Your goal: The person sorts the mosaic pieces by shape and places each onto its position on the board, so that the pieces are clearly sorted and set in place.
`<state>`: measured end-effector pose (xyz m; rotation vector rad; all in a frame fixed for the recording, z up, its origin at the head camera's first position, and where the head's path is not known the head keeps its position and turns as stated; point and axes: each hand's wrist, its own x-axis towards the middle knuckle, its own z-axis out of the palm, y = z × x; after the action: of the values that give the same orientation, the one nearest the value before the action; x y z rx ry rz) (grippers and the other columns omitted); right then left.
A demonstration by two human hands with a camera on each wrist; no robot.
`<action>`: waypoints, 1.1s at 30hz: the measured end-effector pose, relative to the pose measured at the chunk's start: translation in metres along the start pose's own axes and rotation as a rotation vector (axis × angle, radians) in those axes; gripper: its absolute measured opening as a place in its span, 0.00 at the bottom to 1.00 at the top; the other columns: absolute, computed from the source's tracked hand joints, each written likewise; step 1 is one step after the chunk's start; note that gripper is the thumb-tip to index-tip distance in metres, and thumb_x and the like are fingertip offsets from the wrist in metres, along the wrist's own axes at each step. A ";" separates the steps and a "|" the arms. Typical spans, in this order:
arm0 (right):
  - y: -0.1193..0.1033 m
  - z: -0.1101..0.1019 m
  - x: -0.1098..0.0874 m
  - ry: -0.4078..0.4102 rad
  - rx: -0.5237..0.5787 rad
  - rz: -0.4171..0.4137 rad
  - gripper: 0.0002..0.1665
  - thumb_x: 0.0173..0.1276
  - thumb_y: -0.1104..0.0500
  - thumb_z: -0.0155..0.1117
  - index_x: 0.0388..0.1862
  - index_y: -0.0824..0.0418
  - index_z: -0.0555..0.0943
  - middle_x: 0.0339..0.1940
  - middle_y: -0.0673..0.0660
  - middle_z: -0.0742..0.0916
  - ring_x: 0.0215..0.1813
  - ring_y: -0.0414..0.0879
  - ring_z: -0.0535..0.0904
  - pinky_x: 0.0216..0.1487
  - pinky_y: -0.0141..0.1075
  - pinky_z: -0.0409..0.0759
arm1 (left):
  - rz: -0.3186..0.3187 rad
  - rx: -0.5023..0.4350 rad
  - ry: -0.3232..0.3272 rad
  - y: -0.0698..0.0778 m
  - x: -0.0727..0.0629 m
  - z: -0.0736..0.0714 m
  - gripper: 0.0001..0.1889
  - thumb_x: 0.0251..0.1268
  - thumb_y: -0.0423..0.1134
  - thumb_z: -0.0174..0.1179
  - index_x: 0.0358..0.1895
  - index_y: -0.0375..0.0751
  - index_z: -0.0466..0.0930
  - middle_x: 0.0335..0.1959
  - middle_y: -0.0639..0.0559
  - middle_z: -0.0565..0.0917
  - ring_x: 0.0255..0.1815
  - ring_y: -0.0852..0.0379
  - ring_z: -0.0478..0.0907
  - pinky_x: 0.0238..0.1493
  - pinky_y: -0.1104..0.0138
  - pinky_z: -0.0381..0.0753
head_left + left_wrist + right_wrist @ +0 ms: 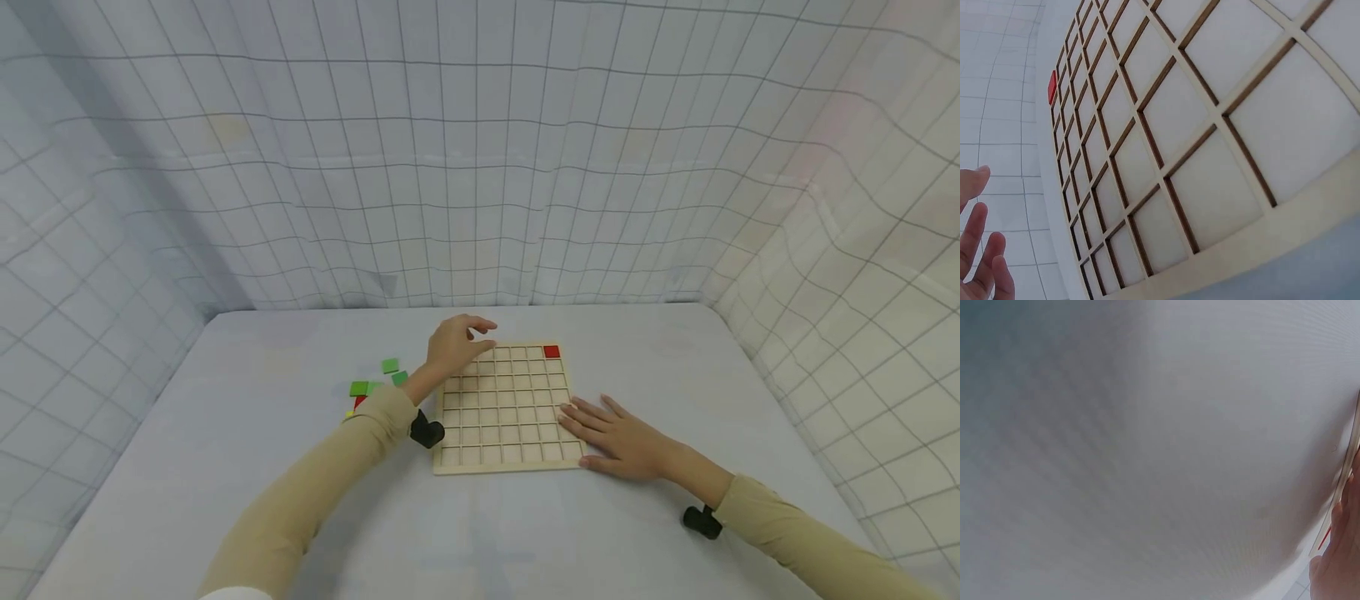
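**One side braced, the other free to move**

From my end of the feed I see the board point(508, 415), a pale wooden grid of shallow squares, lying flat on the table point(645, 350) before the person; its central spot seems chosen so that both arms reach it with ease. The right hand point(626, 442) lies spread and flat, gripping nothing, its fingertips over the board's right rim; I read that as a brace, since light pressure there would stop the frame sliding.

The left hand point(453, 343) hovers by the far left corner; its fingers bend loosely with the thumb well apart, and I can make out nothing between them; whether the thumb touches the rim, I cannot tell. A red tile point(552, 352) occupies the far right corner square, where the ridges would hem it in; how deep it sits, I cannot judge.

The loose tiles point(359, 388), mostly green, with bits of red and yellow showing, lie left of the board, partly behind the left sleeve point(386, 412); that side probably suits them because the left hand is the unburdened one, and off the grid they leave its squares uncovered.
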<state>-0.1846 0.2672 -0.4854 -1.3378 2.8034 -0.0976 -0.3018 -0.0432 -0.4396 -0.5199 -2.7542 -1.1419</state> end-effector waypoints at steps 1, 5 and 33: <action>0.000 0.000 0.000 0.001 -0.001 -0.001 0.40 0.74 0.41 0.48 0.77 0.57 0.55 0.78 0.56 0.60 0.78 0.57 0.53 0.70 0.65 0.50 | 0.001 0.001 0.008 -0.002 -0.001 -0.002 0.15 0.59 0.43 0.67 0.50 0.48 0.85 0.45 0.50 0.86 0.40 0.52 0.78 0.26 0.69 0.71; 0.002 0.002 0.000 0.000 -0.007 -0.001 0.40 0.74 0.40 0.47 0.78 0.56 0.54 0.78 0.56 0.60 0.78 0.57 0.53 0.70 0.65 0.50 | -0.009 -0.010 0.035 -0.007 -0.007 -0.009 0.15 0.59 0.42 0.67 0.50 0.46 0.85 0.45 0.49 0.86 0.41 0.51 0.79 0.28 0.67 0.73; 0.001 0.002 -0.001 -0.018 0.012 0.021 0.40 0.74 0.38 0.44 0.78 0.53 0.51 0.79 0.53 0.58 0.79 0.54 0.50 0.71 0.63 0.48 | -0.106 -0.025 0.132 -0.053 -0.039 -0.058 0.18 0.59 0.42 0.67 0.52 0.44 0.83 0.46 0.44 0.85 0.44 0.45 0.80 0.40 0.60 0.78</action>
<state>-0.1845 0.2687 -0.4878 -1.2998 2.7965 -0.1009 -0.2858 -0.1292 -0.4421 -0.2921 -2.6851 -1.1883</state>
